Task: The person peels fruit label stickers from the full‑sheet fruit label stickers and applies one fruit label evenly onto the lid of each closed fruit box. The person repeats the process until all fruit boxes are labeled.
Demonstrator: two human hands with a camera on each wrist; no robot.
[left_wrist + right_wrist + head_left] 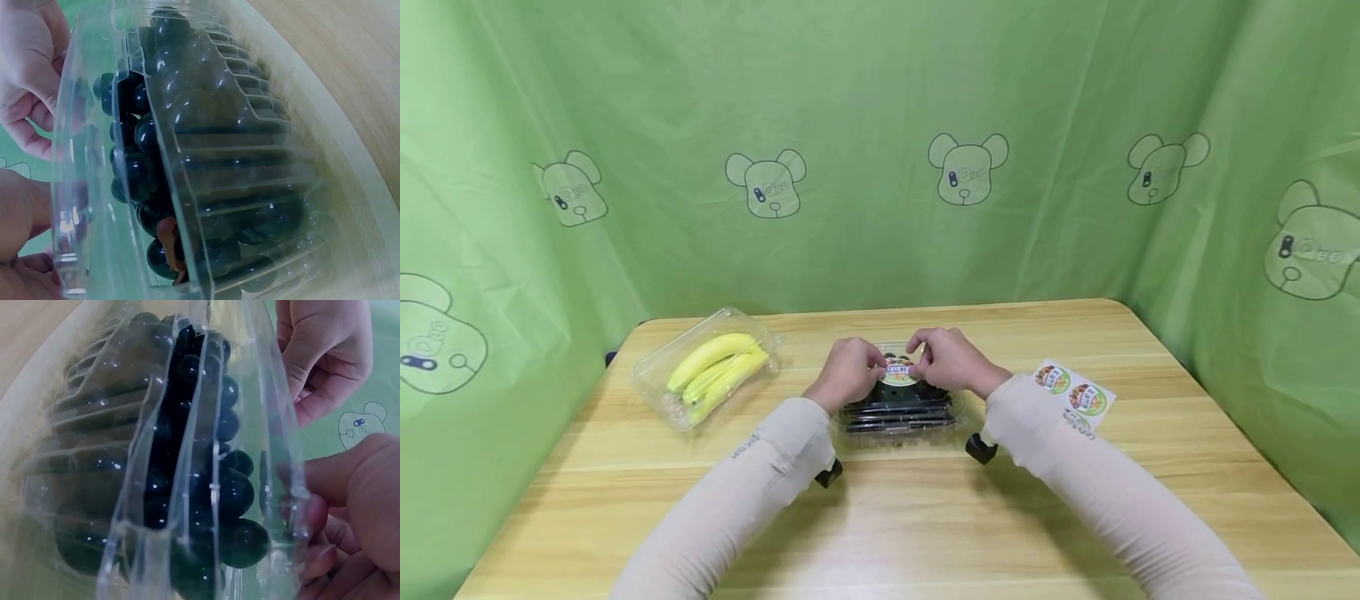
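A clear plastic clamshell box (895,427) of dark grapes (134,175) stands mid-table with its lid over the fruit. On top, between my hands, is a round printed sticker (898,372). My left hand (850,371) pinches the sticker's left edge with thumb and finger. At its right edge, my right hand (953,360) holds it with curled fingers. In the right wrist view, the right hand's fingers (319,509) are close against the lid. Whether the sticker's underside touches the lid is hidden.
Left on the wooden table (887,517), a clear box (658,362) holds bananas (718,375). To the right, partly behind my right sleeve, lies a sheet of round stickers (1078,392). A green curtain (865,100) hangs round the table's back and sides.
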